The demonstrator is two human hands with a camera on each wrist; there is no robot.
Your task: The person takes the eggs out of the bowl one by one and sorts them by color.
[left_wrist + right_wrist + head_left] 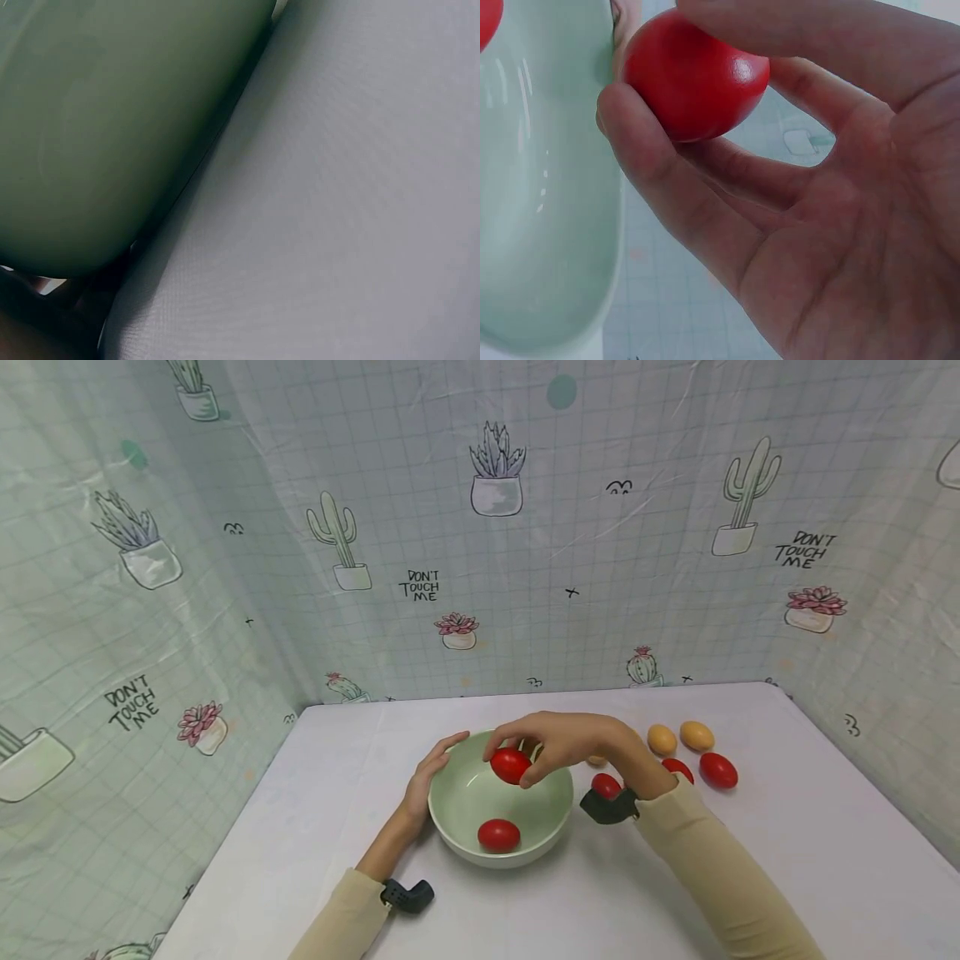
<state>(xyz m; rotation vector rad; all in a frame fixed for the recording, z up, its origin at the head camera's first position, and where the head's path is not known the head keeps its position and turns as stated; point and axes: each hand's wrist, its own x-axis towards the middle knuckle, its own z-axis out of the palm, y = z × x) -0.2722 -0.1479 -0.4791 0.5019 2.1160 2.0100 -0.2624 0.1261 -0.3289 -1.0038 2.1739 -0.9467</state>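
A pale green bowl [459, 814] stands on the white table. My left hand [422, 789] rests against its left side, fingers stretched along the outer wall and rim. In the left wrist view the bowl's outer wall [97, 135] fills the upper left and hides most of that hand. Above the bowl, my right hand [551, 742] pinches a glossy red egg [510, 766] between thumb and fingertips. The right wrist view shows this red egg [697, 79] beside the rim, held away from the palm. Another red egg [498, 836] lies inside the bowl near its front.
Right of the bowl lie more eggs: a red one [718, 771], another red one [606, 787] by the right wrist, and yellow ones, including a yellow egg [697, 736] at the back. The right forearm partly covers some. A patterned cloth [525, 552] hangs behind the table.
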